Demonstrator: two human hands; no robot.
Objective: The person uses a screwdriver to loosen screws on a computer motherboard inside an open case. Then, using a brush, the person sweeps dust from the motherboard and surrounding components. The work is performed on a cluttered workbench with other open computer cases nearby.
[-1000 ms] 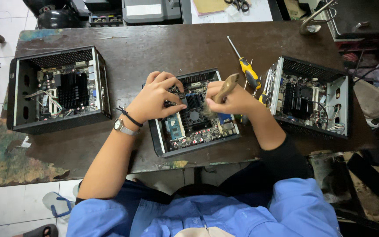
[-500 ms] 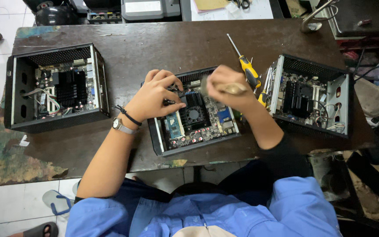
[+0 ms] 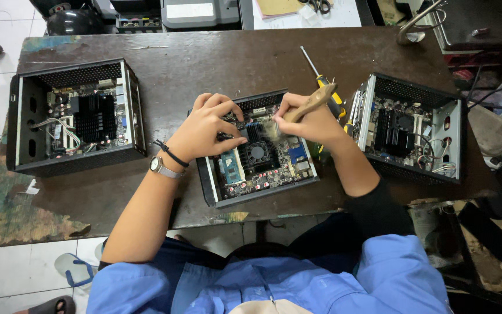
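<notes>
The right hand (image 3: 309,119), fingers closed round a wooden-handled brush (image 3: 306,104), has tilted it flatter over the middle computer case (image 3: 257,152). The left hand (image 3: 207,125) stays curled on that case's far-left rim (bracing it), so the brushing goes on.

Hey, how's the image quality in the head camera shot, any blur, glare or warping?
Head view: even, soft light, faint shadows under the hands; the brush bristles in the right hand look motion-blurred; the middle computer case is sharp; slight sheen on the table; edges bow from wide-angle distortion.
</notes>
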